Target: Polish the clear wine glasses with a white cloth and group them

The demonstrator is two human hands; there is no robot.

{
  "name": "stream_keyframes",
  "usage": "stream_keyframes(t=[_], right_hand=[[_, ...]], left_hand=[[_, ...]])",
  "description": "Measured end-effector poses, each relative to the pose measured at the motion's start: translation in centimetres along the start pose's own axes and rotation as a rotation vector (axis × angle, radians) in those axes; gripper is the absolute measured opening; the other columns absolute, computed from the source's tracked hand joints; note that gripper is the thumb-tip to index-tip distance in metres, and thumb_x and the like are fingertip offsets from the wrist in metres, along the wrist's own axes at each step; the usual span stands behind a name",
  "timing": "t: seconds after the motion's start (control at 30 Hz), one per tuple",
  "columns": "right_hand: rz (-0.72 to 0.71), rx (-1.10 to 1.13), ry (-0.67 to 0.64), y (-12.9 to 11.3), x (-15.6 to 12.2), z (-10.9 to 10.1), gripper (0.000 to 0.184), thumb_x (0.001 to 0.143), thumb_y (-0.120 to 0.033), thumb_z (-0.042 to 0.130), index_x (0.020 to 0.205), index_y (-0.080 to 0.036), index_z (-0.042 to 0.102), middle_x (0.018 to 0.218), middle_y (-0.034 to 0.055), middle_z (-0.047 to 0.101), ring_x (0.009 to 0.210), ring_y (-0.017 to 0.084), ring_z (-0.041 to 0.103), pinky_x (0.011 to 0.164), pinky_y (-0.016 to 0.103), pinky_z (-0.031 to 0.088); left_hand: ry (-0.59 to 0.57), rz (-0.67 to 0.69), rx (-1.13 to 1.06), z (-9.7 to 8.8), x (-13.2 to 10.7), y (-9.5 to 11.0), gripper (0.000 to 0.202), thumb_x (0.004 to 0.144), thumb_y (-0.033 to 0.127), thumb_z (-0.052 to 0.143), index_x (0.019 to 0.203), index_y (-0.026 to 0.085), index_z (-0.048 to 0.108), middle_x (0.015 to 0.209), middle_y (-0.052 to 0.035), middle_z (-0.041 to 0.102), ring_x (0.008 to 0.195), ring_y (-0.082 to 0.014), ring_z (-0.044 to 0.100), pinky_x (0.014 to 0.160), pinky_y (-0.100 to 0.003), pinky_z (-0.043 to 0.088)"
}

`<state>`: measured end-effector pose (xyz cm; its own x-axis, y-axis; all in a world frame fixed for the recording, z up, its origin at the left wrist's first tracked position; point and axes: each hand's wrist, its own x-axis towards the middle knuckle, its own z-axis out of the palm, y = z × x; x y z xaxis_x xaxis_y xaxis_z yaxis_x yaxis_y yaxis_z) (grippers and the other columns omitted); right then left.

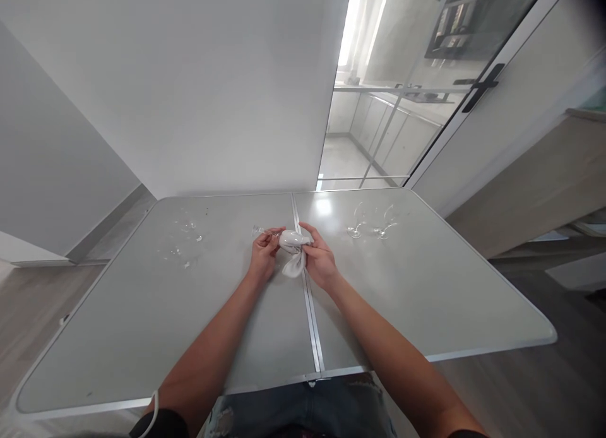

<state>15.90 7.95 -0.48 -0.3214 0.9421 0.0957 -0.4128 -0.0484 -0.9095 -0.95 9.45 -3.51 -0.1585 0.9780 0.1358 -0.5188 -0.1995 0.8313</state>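
Over the middle of the table, a clear stemmed glass [258, 230] lies sideways in the air with its foot toward the left. My left hand [263, 254] has its fingers closed around the stem. A white cloth [294, 265] fills the bowl and hangs down below its rim. At the bowl's open end, my right hand [322, 256] grips the cloth between thumb and fingers. Some of its fingertips are hidden behind the cloth and glass.
A pale folding table [379, 299] has a metal seam [310, 312] down its middle. Stemmed glasses [354, 231] stand at the right rear. More clear glassware [177, 253] is at the left, its outlines faint. Behind are a white wall [227, 97] and a glazed door [379, 129].
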Motion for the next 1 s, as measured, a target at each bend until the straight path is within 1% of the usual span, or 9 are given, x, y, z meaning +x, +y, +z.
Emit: stream_keyframes(t=[0.13,0.3,0.4,0.5,0.6,0.7,0.8,0.9,1.0], right_hand=[[0.126,0.26,0.094,0.2,0.3,0.1,0.053,0.078,-0.024,0.069,0.129,-0.027,0.054,0.101,0.0015,0.069,0.081,0.019,0.066,0.071,0.032,0.054],[-0.064,0.103,0.367,0.3,0.4,-0.1,0.048,0.081,-0.026,0.069,0.127,-0.028,0.055,0.077,-0.0048,0.06,0.068,0.014,0.059,0.063,0.024,0.048],[-0.138,0.123,0.522,0.6,0.6,-0.6,0.044,0.082,-0.028,0.068,0.124,-0.027,0.057,0.09,-0.0021,0.066,0.082,0.015,0.063,0.073,0.025,0.051],[-0.116,0.173,0.531,0.8,1.1,-0.9,0.031,0.081,-0.032,0.069,0.111,-0.022,0.065,0.104,0.003,0.07,0.095,0.018,0.065,0.081,0.03,0.053],[-0.061,0.287,0.42,0.8,1.3,-0.4,0.028,0.081,-0.037,0.07,0.104,-0.022,0.067,0.109,0.0048,0.071,0.1,0.021,0.066,0.082,0.033,0.055],[-0.066,0.316,0.274,0.7,1.2,0.4,0.035,0.084,-0.044,0.069,0.111,-0.023,0.065,0.115,0.0056,0.069,0.104,0.022,0.065,0.084,0.035,0.055],[-0.108,0.235,0.284,0.7,1.1,0.2,0.048,0.075,-0.034,0.081,0.118,-0.025,0.061,0.11,0.0021,0.069,0.099,0.018,0.065,0.084,0.03,0.054],[-0.173,0.178,0.372,0.4,1.3,-0.8,0.05,0.07,-0.027,0.086,0.114,-0.026,0.063,0.104,-0.0001,0.067,0.091,0.014,0.064,0.08,0.027,0.054],[-0.255,0.13,0.413,-0.4,1.5,-1.7,0.049,0.069,-0.026,0.086,0.113,-0.027,0.064,0.104,-0.0008,0.065,0.09,0.014,0.063,0.08,0.028,0.054]], left_hand=[[0.014,0.001,0.027,0.1,0.0,-0.2,0.032,0.068,0.036,0.09,0.092,0.019,0.076,0.111,-0.0116,0.075,0.099,-0.0228,0.07,0.078,-0.032,0.056],[0.098,0.009,-0.012,-0.3,0.2,-0.4,0.032,0.071,0.036,0.088,0.096,0.019,0.076,0.119,-0.0116,0.073,0.107,-0.0247,0.07,0.088,-0.037,0.056],[0.167,0.028,-0.07,-0.8,0.5,-0.4,0.036,0.07,0.036,0.089,0.099,0.021,0.076,0.131,-0.0109,0.067,0.117,-0.0261,0.066,0.095,-0.039,0.054],[0.19,0.084,-0.069,-0.6,0.5,-0.5,0.035,0.067,0.037,0.091,0.094,0.021,0.076,0.133,-0.0094,0.065,0.12,-0.0249,0.063,0.098,-0.039,0.053],[0.099,0.155,0.1,0.1,-0.1,-0.6,0.03,0.066,0.034,0.091,0.089,0.02,0.078,0.119,-0.0083,0.067,0.105,-0.0203,0.066,0.093,-0.035,0.054],[-0.048,0.166,0.288,0.8,-0.7,-0.5,0.028,0.068,0.031,0.089,0.092,0.021,0.08,0.102,-0.0059,0.065,0.087,-0.0162,0.066,0.082,-0.031,0.054],[-0.2,0.124,0.355,1.1,-1.0,-0.4,0.028,0.067,0.03,0.089,0.093,0.021,0.08,0.095,-0.0056,0.064,0.079,-0.0151,0.064,0.074,-0.03,0.053],[-0.32,-0.025,0.274,1.0,-0.9,-0.6,0.039,0.069,0.03,0.088,0.106,0.021,0.077,0.096,-0.0063,0.066,0.08,-0.0166,0.066,0.077,-0.032,0.056],[-0.341,-0.236,0.088,0.9,-0.9,-0.4,0.053,0.074,0.032,0.085,0.124,0.024,0.066,0.104,-0.0077,0.069,0.081,-0.0195,0.071,0.083,-0.041,0.059]])
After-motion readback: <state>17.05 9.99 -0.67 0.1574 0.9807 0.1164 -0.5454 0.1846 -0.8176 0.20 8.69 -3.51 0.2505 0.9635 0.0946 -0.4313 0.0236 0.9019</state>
